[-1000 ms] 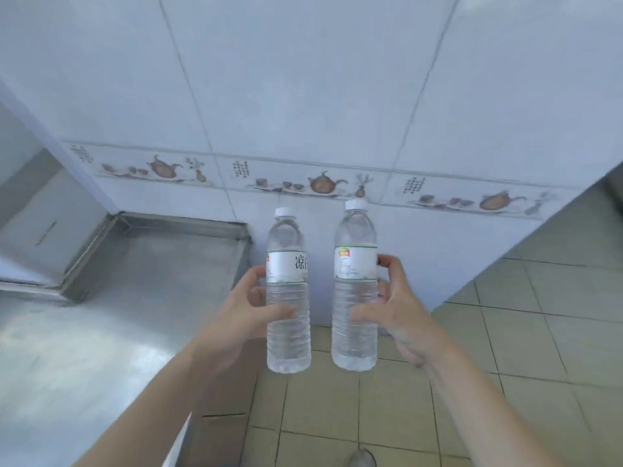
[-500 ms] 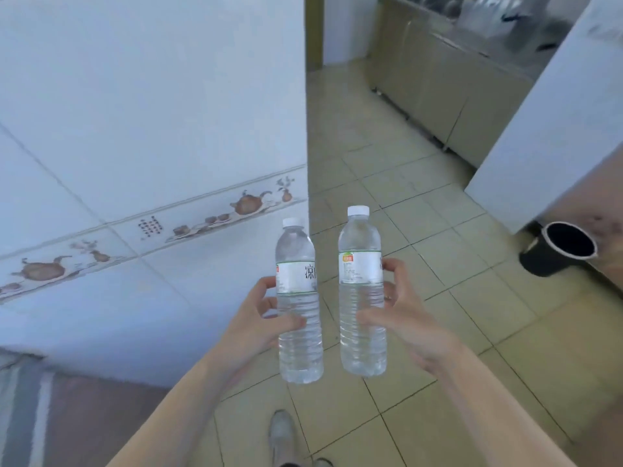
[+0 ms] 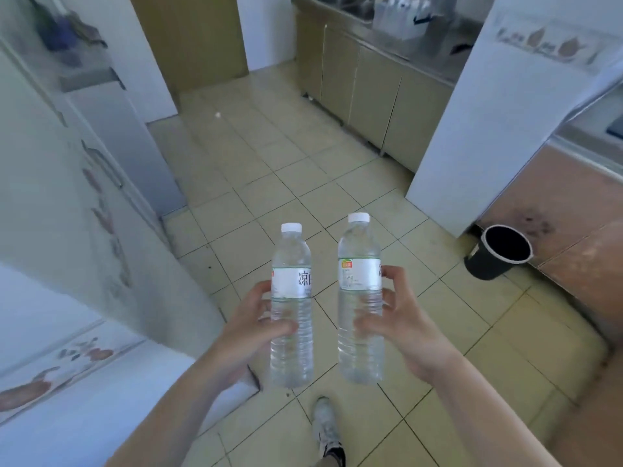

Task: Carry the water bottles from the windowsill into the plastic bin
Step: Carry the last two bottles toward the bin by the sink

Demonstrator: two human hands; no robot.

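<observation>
We hold one water bottle in each hand, both upright, side by side with a clear gap between them. Left hand [image 3: 251, 326]: fingers [image 3: 261, 291] wrapped round the far side of the left bottle [image 3: 291, 305], thumb across its near side just below the white label. Right hand [image 3: 401, 326]: fingers [image 3: 392, 276] curled behind the right bottle [image 3: 360, 298] at label height, thumb pressed on the ribbed part below. Both caps are white and on; both bottles look full.

Beyond our fingertips: beige tiled floor [image 3: 286, 183], then cabinet doors [image 3: 364, 85] farther off. Right of the right-hand fingers, well apart, a black bucket [image 3: 499, 252] stands on the floor. Below the bottles, one shoe [image 3: 325, 424]. Left of the left hand, a white tiled wall [image 3: 67, 264].
</observation>
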